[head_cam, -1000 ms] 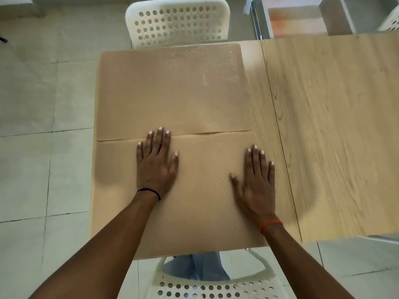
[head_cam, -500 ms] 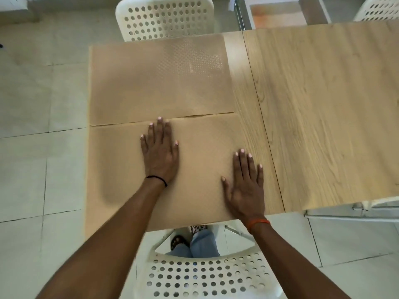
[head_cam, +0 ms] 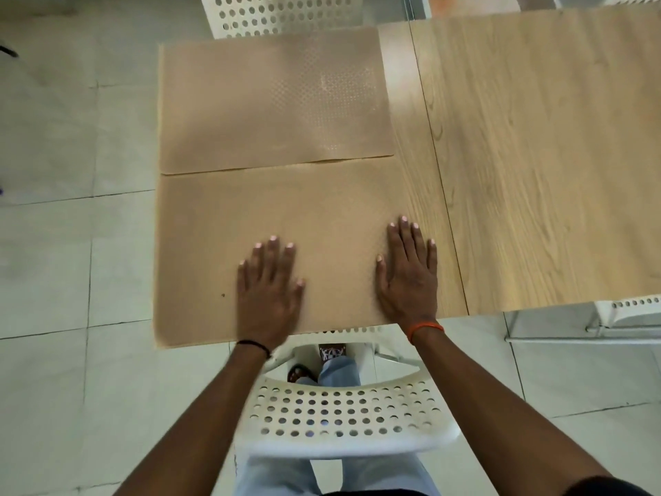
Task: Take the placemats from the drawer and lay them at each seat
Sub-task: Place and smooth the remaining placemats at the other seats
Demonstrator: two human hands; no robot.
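Two flat hands (head_cam: pixel 339 284) press the near placemat (head_cam: pixel 221 252) onto the wooden table (head_cam: pixel 536 155).

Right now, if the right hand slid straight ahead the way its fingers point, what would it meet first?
Probably nothing solid. The right hand lies flat at the near placemat's right edge, fingers pointing away across the table. Ahead lies bare wood beside the far placemat, which it would likely just miss.

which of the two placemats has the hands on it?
The near placemat, by the near white chair: left hand and right hand lie flat on it. The far placemat is untouched.
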